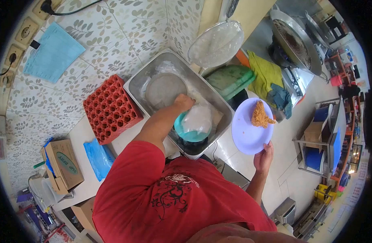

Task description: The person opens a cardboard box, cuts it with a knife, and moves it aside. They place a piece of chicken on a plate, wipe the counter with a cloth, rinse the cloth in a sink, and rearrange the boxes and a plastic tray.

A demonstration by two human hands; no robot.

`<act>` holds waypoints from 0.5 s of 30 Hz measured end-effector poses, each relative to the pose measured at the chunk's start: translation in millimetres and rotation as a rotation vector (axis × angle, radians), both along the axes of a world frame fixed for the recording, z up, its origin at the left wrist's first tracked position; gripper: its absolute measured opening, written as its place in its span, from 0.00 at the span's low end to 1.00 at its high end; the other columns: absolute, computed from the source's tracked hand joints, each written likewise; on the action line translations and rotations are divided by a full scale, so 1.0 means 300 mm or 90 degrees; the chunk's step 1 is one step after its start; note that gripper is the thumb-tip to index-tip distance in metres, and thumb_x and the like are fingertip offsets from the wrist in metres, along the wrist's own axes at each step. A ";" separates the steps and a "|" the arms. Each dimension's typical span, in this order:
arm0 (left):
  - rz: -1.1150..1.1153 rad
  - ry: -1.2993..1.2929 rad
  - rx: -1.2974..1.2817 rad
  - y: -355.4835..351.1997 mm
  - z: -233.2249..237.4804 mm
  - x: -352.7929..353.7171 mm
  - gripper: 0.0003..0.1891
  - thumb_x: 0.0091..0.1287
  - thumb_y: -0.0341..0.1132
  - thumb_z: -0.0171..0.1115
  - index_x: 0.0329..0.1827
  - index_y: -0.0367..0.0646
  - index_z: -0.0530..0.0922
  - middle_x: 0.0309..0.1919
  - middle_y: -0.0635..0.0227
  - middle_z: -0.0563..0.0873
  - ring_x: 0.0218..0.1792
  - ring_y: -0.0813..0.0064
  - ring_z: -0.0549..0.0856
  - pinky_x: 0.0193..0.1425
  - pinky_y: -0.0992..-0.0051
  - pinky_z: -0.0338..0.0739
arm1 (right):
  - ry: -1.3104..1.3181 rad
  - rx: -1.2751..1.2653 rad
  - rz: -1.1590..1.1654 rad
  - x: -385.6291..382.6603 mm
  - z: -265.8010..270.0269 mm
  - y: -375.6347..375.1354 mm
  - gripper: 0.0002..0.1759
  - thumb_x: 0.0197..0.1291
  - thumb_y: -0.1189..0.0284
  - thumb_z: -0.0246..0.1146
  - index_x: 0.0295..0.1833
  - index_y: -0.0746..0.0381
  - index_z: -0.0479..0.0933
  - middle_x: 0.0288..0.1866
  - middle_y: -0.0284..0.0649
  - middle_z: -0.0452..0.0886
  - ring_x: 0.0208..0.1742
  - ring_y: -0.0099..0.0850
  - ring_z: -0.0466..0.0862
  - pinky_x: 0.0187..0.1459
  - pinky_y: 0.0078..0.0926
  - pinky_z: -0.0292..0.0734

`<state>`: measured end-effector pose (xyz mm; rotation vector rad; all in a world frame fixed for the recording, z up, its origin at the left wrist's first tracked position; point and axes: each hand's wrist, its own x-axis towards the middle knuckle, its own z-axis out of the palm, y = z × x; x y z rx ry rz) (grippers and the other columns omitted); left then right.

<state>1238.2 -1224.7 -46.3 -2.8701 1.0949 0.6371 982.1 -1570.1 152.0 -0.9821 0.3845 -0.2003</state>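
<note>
Head view: the left hand (pixel 184 102) reaches over a steel pan (pixel 133 87) beside a teal bowl (pixel 190 137), fingers curled, grip unclear. Farther right, the right hand (pixel 263 158) pinches a lavender plate (pixel 245 133) bearing fried chicken (pixel 259 116); reaching seems the current step, the next needing a level plate.

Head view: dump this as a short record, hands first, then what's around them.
left hand: in metal bin, by grey round item; grip unclear
right hand: holding purple plate at its edge
on plate: one piece of breaded fried food
also in bin: teal bowl, clear plastic bag
picture-left of bin: red egg trays
</note>
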 end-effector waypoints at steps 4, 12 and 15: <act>-0.051 -0.071 -0.037 0.006 0.067 0.040 0.14 0.73 0.36 0.54 0.55 0.50 0.85 0.48 0.59 0.91 0.54 0.57 0.90 0.56 0.56 0.82 | -0.009 0.002 -0.009 -0.003 -0.028 -0.042 0.22 0.69 0.78 0.52 0.65 0.77 0.71 0.63 0.50 0.82 0.62 0.35 0.85 0.68 0.36 0.79; -0.094 -0.042 -0.168 0.067 0.236 0.120 0.15 0.64 0.27 0.58 0.54 0.46 0.83 0.52 0.60 0.88 0.55 0.54 0.87 0.55 0.54 0.83 | -0.019 -0.005 -0.001 0.059 -0.034 -0.045 0.23 0.69 0.78 0.51 0.67 0.77 0.70 0.63 0.50 0.82 0.63 0.35 0.84 0.69 0.36 0.77; -0.077 -0.057 -0.216 0.041 0.310 0.077 0.17 0.63 0.25 0.59 0.55 0.46 0.83 0.54 0.60 0.86 0.56 0.54 0.87 0.56 0.54 0.83 | -0.023 0.006 0.006 0.079 -0.033 -0.035 0.23 0.69 0.78 0.51 0.67 0.77 0.70 0.64 0.49 0.81 0.63 0.35 0.84 0.70 0.36 0.76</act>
